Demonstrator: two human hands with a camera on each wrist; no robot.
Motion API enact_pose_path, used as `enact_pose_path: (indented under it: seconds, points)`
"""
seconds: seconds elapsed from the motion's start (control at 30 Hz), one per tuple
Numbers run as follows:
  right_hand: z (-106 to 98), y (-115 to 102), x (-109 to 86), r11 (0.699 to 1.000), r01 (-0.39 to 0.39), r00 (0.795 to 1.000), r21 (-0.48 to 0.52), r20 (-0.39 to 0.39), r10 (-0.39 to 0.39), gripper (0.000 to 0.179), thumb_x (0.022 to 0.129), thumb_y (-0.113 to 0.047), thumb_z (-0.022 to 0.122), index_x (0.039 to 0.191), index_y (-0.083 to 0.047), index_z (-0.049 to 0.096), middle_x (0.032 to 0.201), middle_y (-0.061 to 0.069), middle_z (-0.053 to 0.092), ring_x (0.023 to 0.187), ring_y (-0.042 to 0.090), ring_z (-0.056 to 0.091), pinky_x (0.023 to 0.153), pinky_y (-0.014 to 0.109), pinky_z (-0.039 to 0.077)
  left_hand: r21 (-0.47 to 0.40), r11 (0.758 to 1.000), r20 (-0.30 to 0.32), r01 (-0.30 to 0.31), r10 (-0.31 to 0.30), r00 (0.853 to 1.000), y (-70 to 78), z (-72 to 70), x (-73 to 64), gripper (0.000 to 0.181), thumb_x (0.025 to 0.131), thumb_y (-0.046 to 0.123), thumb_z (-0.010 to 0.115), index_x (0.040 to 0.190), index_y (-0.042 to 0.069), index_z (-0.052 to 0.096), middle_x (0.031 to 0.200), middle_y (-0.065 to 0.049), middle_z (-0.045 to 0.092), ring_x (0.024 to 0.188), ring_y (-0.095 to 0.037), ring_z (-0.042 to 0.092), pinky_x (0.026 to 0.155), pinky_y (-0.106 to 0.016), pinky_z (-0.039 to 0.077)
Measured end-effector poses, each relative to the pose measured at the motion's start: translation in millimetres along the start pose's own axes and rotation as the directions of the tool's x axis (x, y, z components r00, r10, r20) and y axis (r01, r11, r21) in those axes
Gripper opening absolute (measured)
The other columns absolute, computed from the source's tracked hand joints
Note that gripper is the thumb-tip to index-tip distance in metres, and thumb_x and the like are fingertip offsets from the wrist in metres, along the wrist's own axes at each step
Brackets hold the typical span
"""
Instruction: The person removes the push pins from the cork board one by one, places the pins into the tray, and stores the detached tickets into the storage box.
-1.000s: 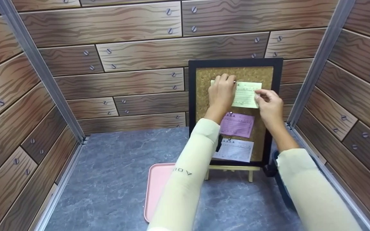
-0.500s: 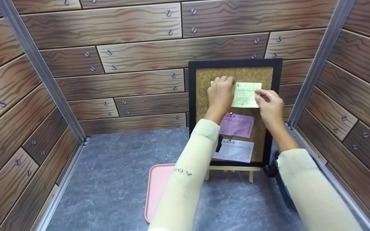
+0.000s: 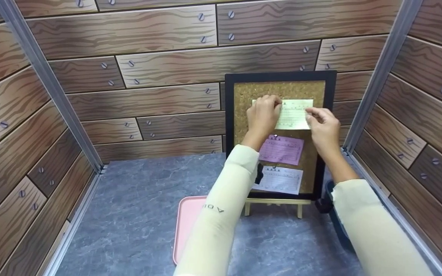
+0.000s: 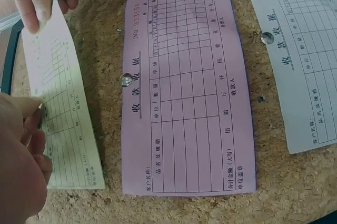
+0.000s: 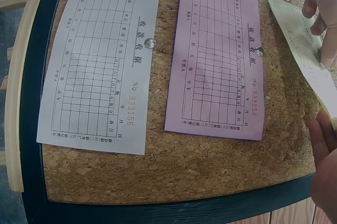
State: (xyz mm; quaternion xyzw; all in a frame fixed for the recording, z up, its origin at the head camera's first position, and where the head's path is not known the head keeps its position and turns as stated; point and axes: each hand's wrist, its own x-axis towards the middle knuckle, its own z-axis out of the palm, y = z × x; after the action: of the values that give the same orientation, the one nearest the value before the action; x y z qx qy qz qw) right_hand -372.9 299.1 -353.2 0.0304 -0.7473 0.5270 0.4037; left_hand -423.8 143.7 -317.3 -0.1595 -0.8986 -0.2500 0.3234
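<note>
A pale green receipt slip (image 3: 293, 115) lies against the upper part of a black-framed cork board (image 3: 244, 92). My right hand (image 3: 325, 128) pinches the slip's right edge between thumb and fingers. At the middle of its top edge, the curled fingers of my left hand (image 3: 261, 115) pinch a small thing that looks like a push pin, mostly hidden by the fingertips. In the left wrist view the slip's right end stands slightly off the cork. Below hang a pink receipt slip (image 4: 189, 87) and a white one (image 4: 308, 71), each held by a clear-headed push pin (image 4: 126, 80) at its top.
The board leans on a small wooden easel (image 3: 278, 201) on a grey marbled tabletop (image 3: 140, 199). A pink tray (image 3: 186, 222) lies partly under the left forearm. Behind the right forearm stands a dark blue bin (image 3: 338, 226). Wood-patterned walls (image 3: 159, 69) enclose the space.
My left hand has lowered slightly along the green slip's top edge, and its fingers have curled closer. The right hand stays at the slip's right edge.
</note>
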Motion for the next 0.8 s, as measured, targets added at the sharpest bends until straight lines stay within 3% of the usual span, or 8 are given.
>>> enact_pose_path:
  seconds: [0.07, 0.3, 0.6, 0.8]
  points:
    - [-1, 1, -0.9, 1.0, 0.008, 1.0, 0.008, 0.002, -0.008, 0.02, 0.092, 0.004, 0.063, 0.11, 0.008, 0.072, 0.1, 0.008, 0.066, 0.087, 0.004, 0.057, 0.08, 0.012, 0.046, -0.035, 0.999, 0.013, 0.015, -0.015, 1.0, -0.5, -2.4, -1.6, 0.013, 0.097, 0.031, 0.063, 0.102, 0.03, 0.076, 0.102, 0.015, 0.074, 0.095, -0.007, 0.069, 0.074, -0.03, 0.055]
    - [-8, -31, -15.5, 0.999, 0.017, 1.0, 0.04, -0.017, -0.016, 0.02, 0.091, 0.009, 0.061, 0.109, 0.013, 0.07, 0.098, 0.014, 0.064, 0.085, 0.008, 0.056, 0.078, 0.013, 0.046, -0.143, 0.987, 0.062, 0.076, -0.068, 0.996, -5.8, -15.2, -7.8, 0.011, 0.096, 0.035, 0.066, 0.102, 0.032, 0.075, 0.102, 0.019, 0.074, 0.097, -0.004, 0.069, 0.075, -0.03, 0.052]
    - [-13, -30, -21.0, 0.998, 0.015, 0.999, 0.069, -0.03, -0.013, 0.021, 0.092, 0.007, 0.062, 0.11, 0.013, 0.07, 0.096, 0.008, 0.065, 0.085, 0.007, 0.057, 0.078, 0.013, 0.046, -0.276, 0.953, 0.068, 0.122, -0.107, 0.992, -27.5, -27.7, -25.3, 0.01, 0.095, 0.035, 0.068, 0.101, 0.031, 0.075, 0.103, 0.019, 0.074, 0.1, -0.004, 0.067, 0.08, -0.031, 0.051]
    - [-16, -33, -22.6, 0.994, 0.042, 0.998, 0.101, -0.042, -0.038, 0.02, 0.091, 0.009, 0.062, 0.109, 0.015, 0.069, 0.095, -0.001, 0.065, 0.086, 0.006, 0.058, 0.078, 0.012, 0.047, -0.326, 0.938, 0.062, 0.117, -0.102, 0.993, -40.9, -35.8, -35.7, 0.01, 0.095, 0.033, 0.069, 0.1, 0.028, 0.075, 0.099, 0.017, 0.074, 0.092, -0.002, 0.066, 0.077, -0.031, 0.05]
